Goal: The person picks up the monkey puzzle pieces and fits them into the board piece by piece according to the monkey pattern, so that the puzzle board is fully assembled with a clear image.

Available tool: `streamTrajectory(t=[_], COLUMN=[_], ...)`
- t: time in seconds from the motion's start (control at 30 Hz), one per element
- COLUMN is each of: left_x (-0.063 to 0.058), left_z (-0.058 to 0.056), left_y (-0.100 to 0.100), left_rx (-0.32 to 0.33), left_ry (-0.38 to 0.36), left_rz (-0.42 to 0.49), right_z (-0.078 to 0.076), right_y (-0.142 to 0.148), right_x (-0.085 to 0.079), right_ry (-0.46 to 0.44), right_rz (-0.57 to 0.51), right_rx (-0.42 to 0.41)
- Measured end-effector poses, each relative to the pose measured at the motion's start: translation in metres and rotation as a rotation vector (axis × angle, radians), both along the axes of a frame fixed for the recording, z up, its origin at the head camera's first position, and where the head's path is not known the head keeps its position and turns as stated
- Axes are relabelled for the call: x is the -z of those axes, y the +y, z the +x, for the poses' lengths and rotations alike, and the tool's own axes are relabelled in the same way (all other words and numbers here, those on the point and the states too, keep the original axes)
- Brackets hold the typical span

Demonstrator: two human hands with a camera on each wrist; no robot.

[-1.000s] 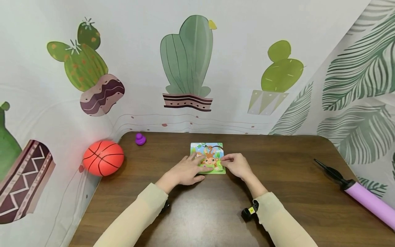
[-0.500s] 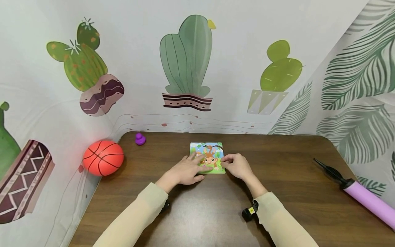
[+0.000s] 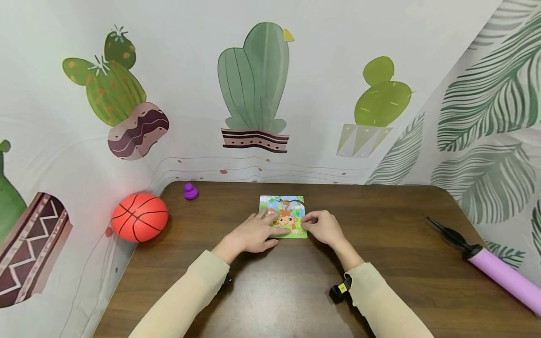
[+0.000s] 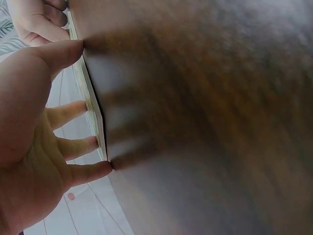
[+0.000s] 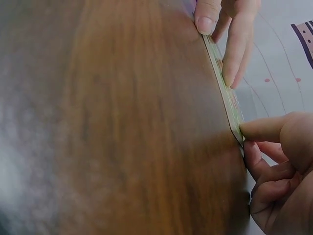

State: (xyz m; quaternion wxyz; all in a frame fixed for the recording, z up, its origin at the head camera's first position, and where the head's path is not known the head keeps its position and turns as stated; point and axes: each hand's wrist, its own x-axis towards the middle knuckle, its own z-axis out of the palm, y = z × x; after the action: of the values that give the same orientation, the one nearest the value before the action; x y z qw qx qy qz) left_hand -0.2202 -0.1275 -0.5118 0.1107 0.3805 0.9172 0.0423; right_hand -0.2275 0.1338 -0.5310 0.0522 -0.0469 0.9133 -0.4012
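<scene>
A thin jigsaw puzzle (image 3: 287,217) with a monkey picture lies flat on the brown table. My left hand (image 3: 256,233) rests over its left side with fingers spread, fingertips on the board and the thumb near its front edge. In the left wrist view, straight fingers (image 4: 80,144) reach down to the puzzle's edge (image 4: 90,90). At the lower right corner my right hand (image 3: 325,227) pinches the edge of a puzzle piece (image 3: 302,230) between thumb and index finger. The right wrist view shows the digits of this hand (image 5: 288,171) at the corner, the others curled.
A purple rubber duck (image 3: 190,191) stands at the table's back left. An orange-red basketball (image 3: 140,217) sits at the left edge. A lilac hand pump (image 3: 503,279) with a black nozzle lies at the right. Behind the table (image 3: 380,206) hangs a white cactus-print cloth (image 3: 321,84).
The puzzle's lower right corner, slightly raised and out of line a second ago, now lies level with the rest. The right hand pressed it down slightly; the left hand stayed put.
</scene>
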Motion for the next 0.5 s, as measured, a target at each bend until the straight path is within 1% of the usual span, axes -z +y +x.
streamTrajectory(t=[0.13,0.3,0.4,0.5], left_x=[0.001,0.000,-0.006,-0.019], left_z=[-0.001,-0.001,-0.003,-0.006], left_y=[-0.001,-0.004,-0.005,-0.007], left_rx=[-0.003,-0.003,-0.011,-0.049], left_ry=[0.002,-0.002,-0.010,0.036], left_rz=[0.015,0.056,0.102,0.143], right_z=[-0.002,-0.003,-0.004,-0.007], right_y=[0.001,0.004,0.009,0.016], right_x=[0.000,-0.001,-0.004,-0.013], right_ry=[0.018,0.057,0.111,0.218], right_rz=[-0.011,-0.058,-0.100,-0.122], right_rx=[-0.016,-0.069,-0.089,-0.087])
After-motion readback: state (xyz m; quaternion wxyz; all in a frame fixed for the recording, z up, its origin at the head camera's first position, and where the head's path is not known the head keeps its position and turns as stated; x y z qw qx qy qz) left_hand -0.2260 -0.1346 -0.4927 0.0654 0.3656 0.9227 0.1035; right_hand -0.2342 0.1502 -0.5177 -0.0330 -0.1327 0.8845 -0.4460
